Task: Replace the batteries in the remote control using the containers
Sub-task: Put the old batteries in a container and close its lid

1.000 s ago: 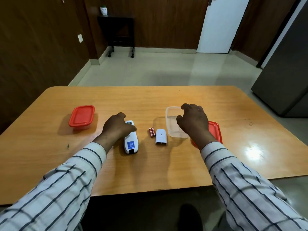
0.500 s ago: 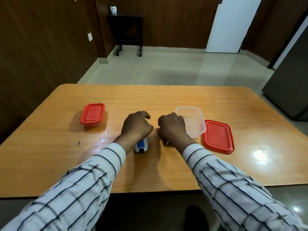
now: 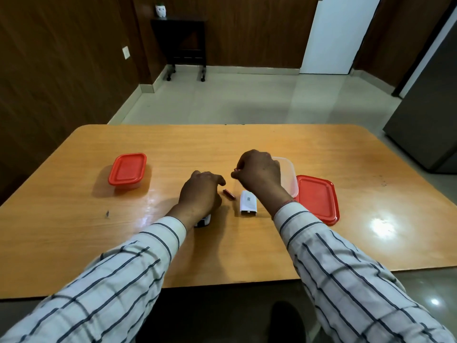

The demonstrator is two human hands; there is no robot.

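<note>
My left hand lies curled over the white remote control, of which only the near end shows under my wrist. My right hand is raised just above the table, its fingertips pinched on a red battery whose tip barely shows. Another red battery lies on the table between my hands. The white battery cover lies flat beside it, under my right wrist. Behind my right hand stands the open clear container, partly hidden, with its red lid lying to its right.
A closed container with a red lid stands on the left of the wooden table. A grey cabinet stands off the table's far right corner. Beyond the table is tiled floor and a small black stand.
My right hand left the clear container, came over to the two batteries and lifted one; a single battery now lies on the table. My left hand stayed over the remote.
</note>
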